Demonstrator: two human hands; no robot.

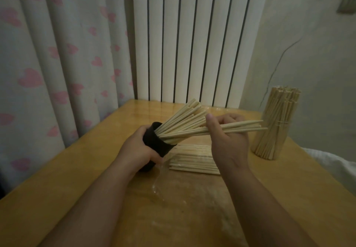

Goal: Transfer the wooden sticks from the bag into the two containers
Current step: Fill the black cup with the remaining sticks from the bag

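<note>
Your left hand (pixel 138 148) curls round the black cup (pixel 156 144), which tilts to the right. Your right hand (pixel 227 141) grips a bunch of sticks (pixel 183 129) whose ends sit in the cup's mouth (others fan out beside them). More lie flat in the clear bag (pixel 167 160) on the table (pixel 77 179). A container (pixel 269 142) packed with upright sticks stands further right.

Heart-print curtain (pixel 57 64), white radiator (pixel 192 41)
</note>
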